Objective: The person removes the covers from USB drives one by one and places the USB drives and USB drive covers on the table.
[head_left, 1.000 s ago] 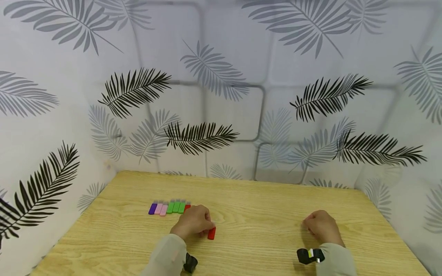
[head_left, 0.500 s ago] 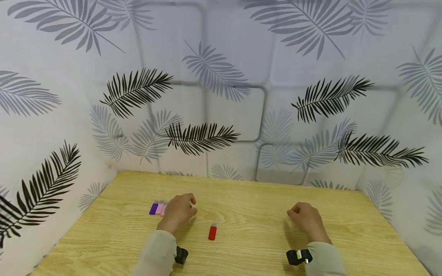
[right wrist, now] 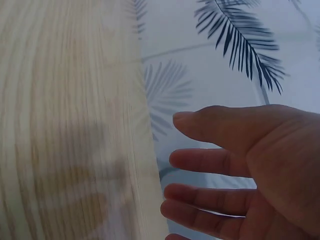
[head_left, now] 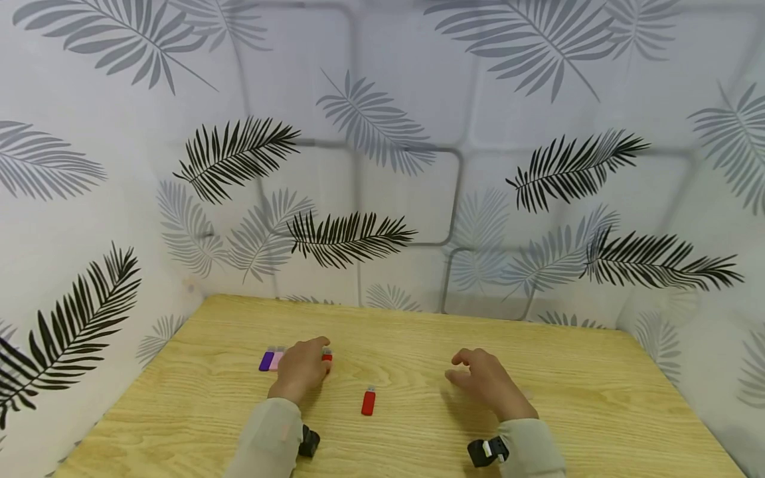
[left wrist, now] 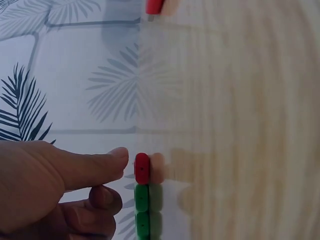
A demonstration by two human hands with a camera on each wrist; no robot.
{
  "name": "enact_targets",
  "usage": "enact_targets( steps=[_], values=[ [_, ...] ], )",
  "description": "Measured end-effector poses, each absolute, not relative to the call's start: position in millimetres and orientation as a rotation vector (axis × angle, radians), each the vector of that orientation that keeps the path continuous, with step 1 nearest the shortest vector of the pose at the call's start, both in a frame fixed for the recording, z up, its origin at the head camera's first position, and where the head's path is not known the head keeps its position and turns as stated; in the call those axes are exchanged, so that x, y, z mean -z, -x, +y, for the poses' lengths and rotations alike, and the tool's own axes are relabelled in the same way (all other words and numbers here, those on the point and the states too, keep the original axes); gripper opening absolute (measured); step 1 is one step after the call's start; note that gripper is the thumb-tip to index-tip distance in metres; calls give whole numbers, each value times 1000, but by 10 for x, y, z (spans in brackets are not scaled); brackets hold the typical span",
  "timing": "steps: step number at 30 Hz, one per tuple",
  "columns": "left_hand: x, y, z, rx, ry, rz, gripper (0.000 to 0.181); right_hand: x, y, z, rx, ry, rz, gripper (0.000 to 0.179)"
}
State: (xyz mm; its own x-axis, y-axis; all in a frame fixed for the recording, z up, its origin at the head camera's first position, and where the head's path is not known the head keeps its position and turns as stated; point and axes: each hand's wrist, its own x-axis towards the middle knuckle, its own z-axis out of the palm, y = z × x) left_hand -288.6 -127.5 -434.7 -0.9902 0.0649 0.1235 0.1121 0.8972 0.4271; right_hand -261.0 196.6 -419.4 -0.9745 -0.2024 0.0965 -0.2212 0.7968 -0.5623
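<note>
My left hand (head_left: 301, 366) hovers over a row of USB flash drives on the table and hides the middle of it. A purple USB flash drive (head_left: 266, 362) and a pink USB flash drive (head_left: 276, 360) show left of the hand. At its fingertips is a red USB flash drive (left wrist: 142, 168), beside green USB flash drives (left wrist: 142, 197); the thumb is slightly apart from the red one. Another red USB flash drive (head_left: 368, 402) lies alone, nearer the front. My right hand (head_left: 485, 380), fingers spread and holding nothing, hangs over the table farther right.
The wooden table (head_left: 430, 345) meets a leaf-patterned backdrop (head_left: 406, 199) at its back and sides. A black wrist camera (head_left: 309, 441) sits on the left wrist, and another black wrist camera (head_left: 487, 451) on the right.
My left hand has let go of the lone red USB flash drive and moved left and back to the row. My right hand has moved left, its fingers spreading.
</note>
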Motion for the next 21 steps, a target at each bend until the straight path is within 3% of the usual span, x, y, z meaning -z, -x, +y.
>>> enact_targets(
  steps=[9, 21],
  values=[
    [4400, 2913, -1292, 658, 136, -2953, 43, 4159, 2569, 1714, -931, -433, -2941, 26],
    [4367, 2856, -1195, 652, 287, -2952, 21, 4087, 2512, 1588, -917, -528, -2937, 28]
  ],
)
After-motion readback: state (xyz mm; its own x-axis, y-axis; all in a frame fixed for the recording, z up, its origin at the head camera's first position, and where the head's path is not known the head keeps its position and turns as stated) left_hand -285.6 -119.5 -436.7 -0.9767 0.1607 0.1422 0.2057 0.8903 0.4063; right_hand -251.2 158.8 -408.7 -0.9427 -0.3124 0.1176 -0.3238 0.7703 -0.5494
